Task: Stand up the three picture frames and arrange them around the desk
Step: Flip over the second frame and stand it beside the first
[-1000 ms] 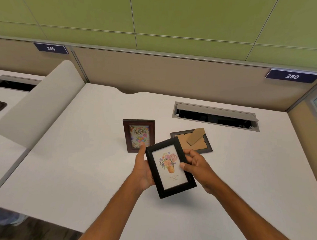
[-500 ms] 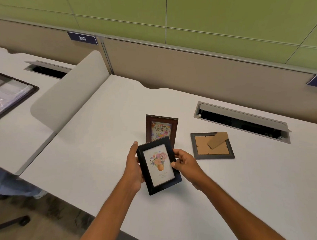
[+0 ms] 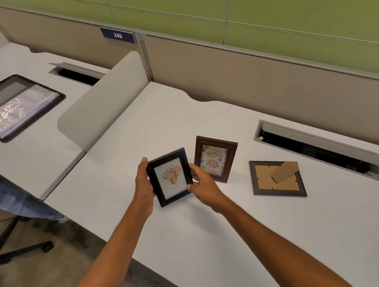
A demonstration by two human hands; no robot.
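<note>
A black frame with a flower picture [image 3: 171, 177] is held tilted just above the white desk [image 3: 235, 226]. My left hand [image 3: 144, 184] grips its left edge and my right hand [image 3: 201, 183] grips its right edge. Just behind it to the right, a brown frame with a birthday card [image 3: 214, 158] stands upright on the desk. Further right, a grey frame [image 3: 276, 178] lies face down, its cardboard stand sticking up.
An open cable slot [image 3: 319, 148] runs along the back right of the desk. A grey divider panel [image 3: 104, 106] separates the left desk, which holds a dark folder with papers [image 3: 20, 107]. A chair base [image 3: 13, 253] stands on the floor at lower left.
The view has swung left, so everything sits further right in frame. Both hands have carried the black frame left and forward, away from the other two frames.
</note>
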